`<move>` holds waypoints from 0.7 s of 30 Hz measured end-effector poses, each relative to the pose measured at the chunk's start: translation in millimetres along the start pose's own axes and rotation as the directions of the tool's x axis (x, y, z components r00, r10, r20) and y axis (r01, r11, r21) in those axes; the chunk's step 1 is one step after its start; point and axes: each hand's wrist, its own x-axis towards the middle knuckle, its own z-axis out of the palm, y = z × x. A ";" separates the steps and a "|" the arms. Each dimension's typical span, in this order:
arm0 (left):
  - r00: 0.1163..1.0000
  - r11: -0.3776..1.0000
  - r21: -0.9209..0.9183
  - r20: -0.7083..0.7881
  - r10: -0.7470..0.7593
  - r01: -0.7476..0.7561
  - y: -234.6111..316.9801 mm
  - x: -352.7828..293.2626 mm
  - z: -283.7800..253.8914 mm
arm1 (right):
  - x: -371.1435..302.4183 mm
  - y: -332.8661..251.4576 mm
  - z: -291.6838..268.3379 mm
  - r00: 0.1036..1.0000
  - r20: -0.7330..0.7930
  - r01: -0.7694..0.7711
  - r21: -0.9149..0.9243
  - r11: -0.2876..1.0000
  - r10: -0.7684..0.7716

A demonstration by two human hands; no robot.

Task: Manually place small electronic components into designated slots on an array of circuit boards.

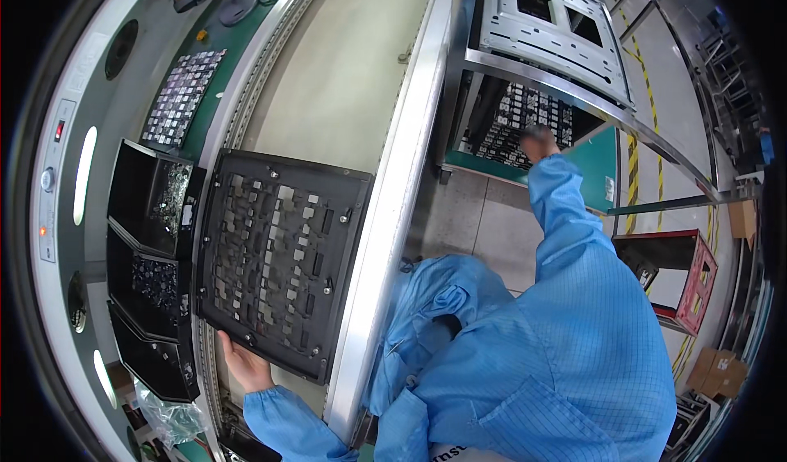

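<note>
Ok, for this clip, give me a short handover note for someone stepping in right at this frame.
Left hand: grips the near edge of the black perforated rectangular fixture plate lying on the conveyor bench; many of its slots hold small grey parts, others look unfilled.
Right hand: stretched out to the black tray of small parts on the lower rack shelf; whether the fingers hold anything cannot be told.
Black parts bins sit left of the plate.
Done: plate partly loaded. Left: the unfilled slots.

At the frame's left we see a green tabletop [215, 105] carrying three black bins [152, 273] and a tray of small parts [182, 95]; a black perforated fixture plate [279, 257] lies on the pale conveyor [344, 77] at centre.
</note>
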 end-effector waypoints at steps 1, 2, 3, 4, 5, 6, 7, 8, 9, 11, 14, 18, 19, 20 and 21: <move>1.000 1.000 0.010 0.025 0.001 -0.001 -0.2 3.3 -2.2 | 5.1 8.3 -13.0 0.995 -0.041 0.091 0.113 0.989 -0.087; 0.999 1.000 0.017 0.045 0.004 -0.005 -0.7 7.6 -5.2 | 9.7 15.8 -24.0 0.982 -0.088 0.182 0.217 0.959 -0.167; 0.999 1.000 0.018 0.029 0.017 -0.017 1.8 4.1 -10.8 | -7.8 43.5 -22.0 0.961 0.131 0.173 0.406 0.897 -0.245; 0.999 0.999 0.029 0.042 0.012 -0.013 3.2 3.4 -11.8 | -22.5 59.2 -30.8 0.956 0.123 0.184 0.450 0.874 -0.265; 0.998 0.999 0.039 0.061 0.004 -0.006 3.5 4.9 -12.1 | -36.3 72.1 -44.5 0.950 0.112 0.201 0.494 0.846 -0.291; 0.997 0.999 0.033 0.074 -0.008 0.005 4.3 8.4 -11.8 | -47.2 82.2 -81.8 0.934 0.274 0.065 0.499 0.864 -0.228; 0.993 0.999 0.038 0.116 -0.020 0.016 4.2 12.9 -10.6 | -61.7 94.1 -124.6 0.889 0.427 -0.069 0.482 0.873 -0.166; 0.992 0.999 0.041 0.124 0.000 -0.006 7.6 6.7 -20.2 | -92.3 120.7 -131.3 0.884 0.451 -0.099 0.439 0.893 -0.124; 0.993 0.999 0.032 0.120 0.007 -0.011 8.0 3.6 -25.9 | -121.5 132.9 -141.6 0.942 0.335 -0.108 0.365 0.925 -0.022; 0.985 1.000 0.008 0.169 -0.027 0.026 9.4 2.4 -31.5 | -165.3 140.8 -181.2 0.921 0.389 -0.126 0.335 0.934 -0.015; 0.974 0.998 -0.006 0.217 -0.064 0.067 11.4 -0.1 -53.3 | -226.4 108.5 -144.9 0.823 0.568 -0.156 0.208 0.966 0.010; 0.986 0.973 0.170 -0.021 0.163 -0.157 8.6 -9.8 -66.1 | -299.8 33.6 27.9 0.437 0.877 -0.230 -0.107 0.967 0.200; 0.983 0.972 0.156 -0.030 0.181 -0.175 9.7 -9.3 -74.1 | -300.8 24.6 60.3 0.316 0.915 -0.261 -0.169 0.950 0.250; 0.978 0.969 0.158 -0.051 0.202 -0.192 10.9 -6.2 -88.1 | -317.7 22.9 105.8 0.345 0.903 -0.229 -0.182 0.956 0.255; 0.970 0.963 0.162 -0.078 0.228 -0.214 14.6 -8.2 -98.7 | -329.7 24.0 149.8 0.368 0.892 -0.200 -0.199 0.959 0.262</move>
